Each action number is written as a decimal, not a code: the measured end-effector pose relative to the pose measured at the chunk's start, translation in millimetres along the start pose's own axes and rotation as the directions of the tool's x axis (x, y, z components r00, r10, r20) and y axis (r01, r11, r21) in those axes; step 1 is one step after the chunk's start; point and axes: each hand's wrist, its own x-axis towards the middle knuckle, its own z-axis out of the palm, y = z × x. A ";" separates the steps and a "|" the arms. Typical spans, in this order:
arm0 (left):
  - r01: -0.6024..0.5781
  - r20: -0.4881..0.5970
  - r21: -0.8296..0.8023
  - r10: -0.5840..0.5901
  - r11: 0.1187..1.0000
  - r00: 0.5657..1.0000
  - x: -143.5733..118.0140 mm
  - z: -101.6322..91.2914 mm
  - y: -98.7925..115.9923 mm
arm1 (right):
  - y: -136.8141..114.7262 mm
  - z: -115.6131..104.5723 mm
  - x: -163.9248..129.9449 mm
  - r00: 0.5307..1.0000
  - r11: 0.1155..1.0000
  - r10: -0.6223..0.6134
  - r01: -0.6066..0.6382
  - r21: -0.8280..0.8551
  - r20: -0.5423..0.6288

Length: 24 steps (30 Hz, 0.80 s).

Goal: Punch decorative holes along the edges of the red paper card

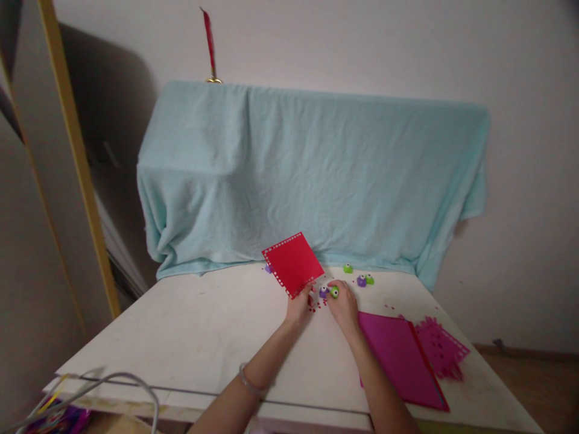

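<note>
My left hand (299,306) is closed on the lower corner of a red paper sheet (295,265), held tilted above the table. Rows of small punched holes run along several of its edges. In my right hand (342,303) is a small green craft punch (335,292) with an eye on it. A purple craft punch (323,292) is right beside it, between the hands; whether my fingers touch it I cannot tell. Tiny red paper bits (313,309) are scattered on the table below the hands.
Further green (348,268) and purple punches (361,281) stand at the back of the white table (194,325). To the right lie a magenta paper stack (398,355) and a perforated pink sheet (438,349). Behind hangs a light blue cloth (316,175). A grey cable (122,375) loops at front left.
</note>
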 end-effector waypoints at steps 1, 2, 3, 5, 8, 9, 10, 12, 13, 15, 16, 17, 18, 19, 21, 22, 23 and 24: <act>-0.002 0.002 0.003 0.001 1.000 1.000 -0.6 0.2 0.5 | -0.5 0.1 -0.4 1.000 1.000 0.000 0.000 0.001 0.008; -0.002 0.005 0.007 0.002 1.000 1.000 -0.9 0.3 0.8 | -1.1 0.1 -0.7 1.000 1.000 0.001 -0.001 0.003 0.015; -0.002 0.009 0.011 0.002 1.000 1.000 -1.0 0.4 0.8 | -1.8 0.1 -1.1 1.000 1.000 0.005 -0.005 0.006 0.020; 0.006 0.015 0.002 -0.006 1.000 1.000 -1.0 0.6 0.4 | -3.4 -0.2 -1.4 1.000 1.000 0.017 -0.017 0.008 0.025; 0.034 0.023 -0.045 -0.033 0.998 0.999 -0.8 1.4 -0.4 | -5.1 -0.7 -1.2 0.999 0.999 0.041 -0.041 0.002 0.033; 0.037 0.025 -0.058 -0.036 0.998 0.999 -0.7 1.8 -0.6 | -5.3 -0.7 -1.1 0.998 0.999 0.047 -0.047 -0.001 0.036; 0.035 0.025 -0.065 -0.033 0.997 0.999 -0.7 2.1 -0.7 | -5.3 -0.7 -1.0 0.998 0.999 0.053 -0.053 -0.003 0.039; 0.023 0.021 -0.068 -0.022 0.997 1.000 -0.5 2.4 -0.8 | -4.7 -0.2 -0.8 0.997 0.998 0.060 -0.060 0.000 0.044; 0.024 0.020 -0.066 -0.023 0.998 1.000 -0.5 2.3 -0.8 | -4.2 0.1 -0.8 0.997 0.998 0.059 -0.059 0.006 0.046; 0.026 0.021 -0.051 -0.025 0.998 0.999 -0.8 1.8 -0.8 | -3.1 0.8 -1.0 0.998 0.998 0.051 -0.052 0.023 0.045; 0.026 0.022 -0.040 -0.025 0.999 0.999 -1.0 1.6 -0.7 | -2.8 1.0 -1.1 0.998 0.998 0.047 -0.049 0.031 0.042; 0.023 0.022 -0.027 -0.022 0.999 1.000 -1.3 1.6 -0.5 | -2.6 1.2 -1.2 0.998 0.998 0.044 -0.045 0.040 0.036; 0.018 0.022 -0.017 -0.018 1.000 1.000 -1.6 1.7 -0.1 | -2.5 1.2 -1.1 0.999 0.998 0.041 -0.042 0.050 0.029; 0.013 0.016 -0.012 -0.013 1.000 1.000 -1.9 2.0 0.6 | -2.8 0.9 -1.0 0.999 0.997 0.041 -0.042 0.060 0.018; -0.005 -0.011 -0.017 0.005 1.000 1.000 -2.6 3.2 3.2 | -4.0 -0.3 -0.2 0.999 0.995 0.044 -0.043 0.089 -0.016; -0.019 -0.030 -0.021 0.019 1.000 0.999 -3.0 3.9 5.1 | -4.9 -1.3 0.4 0.998 0.993 0.046 -0.041 0.109 -0.038; -0.034 -0.049 -0.021 0.033 0.999 0.998 -3.5 4.6 7.4 | -6.1 -2.5 1.0 0.997 0.990 0.048 -0.039 0.134 -0.059; -0.047 -0.066 -0.019 0.046 0.999 0.997 -4.1 5.2 9.9 | -7.5 -4.0 1.7 0.996 0.985 0.052 -0.038 0.167 -0.079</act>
